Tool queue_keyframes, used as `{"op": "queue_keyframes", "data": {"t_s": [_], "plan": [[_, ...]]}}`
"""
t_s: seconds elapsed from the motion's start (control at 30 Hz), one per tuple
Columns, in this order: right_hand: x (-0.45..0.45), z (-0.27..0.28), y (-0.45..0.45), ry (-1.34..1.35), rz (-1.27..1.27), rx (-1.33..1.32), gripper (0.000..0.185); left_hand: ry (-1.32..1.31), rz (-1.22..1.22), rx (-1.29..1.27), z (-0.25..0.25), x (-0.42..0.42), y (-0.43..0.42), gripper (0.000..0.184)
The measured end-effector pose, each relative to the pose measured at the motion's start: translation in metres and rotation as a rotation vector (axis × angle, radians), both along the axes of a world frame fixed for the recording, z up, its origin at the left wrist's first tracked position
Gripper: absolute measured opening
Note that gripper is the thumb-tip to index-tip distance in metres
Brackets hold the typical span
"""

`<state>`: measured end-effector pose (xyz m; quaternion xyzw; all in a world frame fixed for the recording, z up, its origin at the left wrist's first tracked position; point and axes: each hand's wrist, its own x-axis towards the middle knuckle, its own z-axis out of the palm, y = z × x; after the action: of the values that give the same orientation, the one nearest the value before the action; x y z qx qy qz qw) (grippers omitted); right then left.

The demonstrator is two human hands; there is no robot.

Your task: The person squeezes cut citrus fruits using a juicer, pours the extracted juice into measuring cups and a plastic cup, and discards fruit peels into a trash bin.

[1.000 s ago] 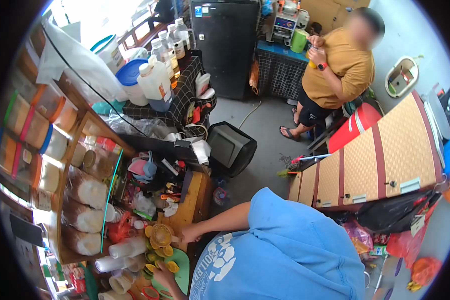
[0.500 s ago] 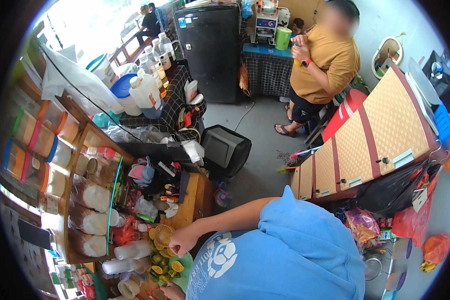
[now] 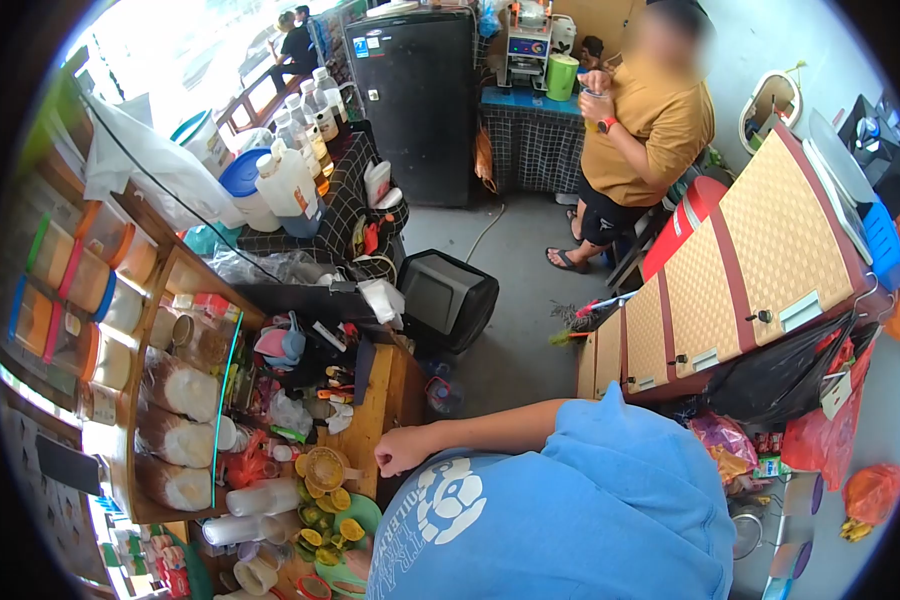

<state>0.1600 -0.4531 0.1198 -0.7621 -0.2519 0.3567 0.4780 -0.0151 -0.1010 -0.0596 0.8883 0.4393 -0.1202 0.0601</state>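
Observation:
My right hand (image 3: pixel 402 451) is beside the wooden counter edge, its fingers curled in; whether anything is inside them is hidden. To its left stands a yellow citrus juicer (image 3: pixel 323 467). Just below the juicer, several halved green-skinned citrus fruits with orange flesh (image 3: pixel 322 537) are heaped at a light green plate (image 3: pixel 368 514). My left hand (image 3: pixel 358 560) shows only in part at the plate's lower side; my blue shirt covers the rest, and its fingers cannot be made out. Close to it is a red-rimmed round item (image 3: pixel 313 588).
Stacked clear plastic cups (image 3: pixel 260 512) lie left of the fruit. Shelves with jars (image 3: pixel 192 390) rise behind. A co-worker in a mustard shirt (image 3: pixel 650 110) stands near the black fridge (image 3: pixel 415 105), holding a cup. A dark bin (image 3: pixel 448 300) and a woven-panel cabinet (image 3: pixel 710 290) flank the floor.
My right hand has moved right and up, away from the juicer and fruit to the counter edge. My left hand is now more covered by the shirt.

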Motion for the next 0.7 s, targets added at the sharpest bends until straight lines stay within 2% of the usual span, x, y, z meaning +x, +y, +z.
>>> {"op": "queue_keyframes", "data": {"t_s": [0.13, 0.33, 0.43, 0.5, 0.57, 0.6, 0.63, 0.67, 0.7], "plan": [[0.0, 0.0, -0.016, -0.042, -0.04, -0.052, 0.029, -0.109, 0.027, -0.002, 0.012, 0.005, -0.011, 0.078], [0.011, -0.036, -0.028, -0.076, -0.102, -0.136, 0.03, -0.233, 0.017, -0.003, 0.025, 0.005, -0.023, 0.083], [0.019, -0.074, -0.027, -0.184, -0.002, -0.281, 0.028, -0.284, 0.002, 0.0, 0.033, 0.003, -0.032, 0.085], [0.026, -0.076, -0.03, -0.122, 0.125, -0.381, 0.029, -0.348, -0.001, -0.048, 0.052, 0.01, -0.045, 0.092], [0.032, -0.12, -0.025, -0.139, 0.193, -0.413, 0.031, -0.37, -0.016, -0.075, 0.076, 0.017, -0.058, 0.095], [0.033, -0.112, -0.024, -0.107, 0.202, -0.447, 0.032, -0.378, -0.031, -0.074, 0.073, 0.017, -0.055, 0.096], [0.035, -0.143, -0.019, -0.156, 0.249, -0.446, 0.032, -0.355, 0.006, -0.028, 0.06, 0.013, -0.051, 0.097], [0.035, -0.164, -0.018, -0.102, 0.228, -0.429, 0.032, -0.383, -0.069, -0.022, 0.056, 0.009, -0.046, 0.098], [0.034, -0.169, -0.013, -0.134, 0.224, -0.445, 0.031, -0.303, 0.029, 0.006, 0.059, 0.01, -0.049, 0.099]]}}
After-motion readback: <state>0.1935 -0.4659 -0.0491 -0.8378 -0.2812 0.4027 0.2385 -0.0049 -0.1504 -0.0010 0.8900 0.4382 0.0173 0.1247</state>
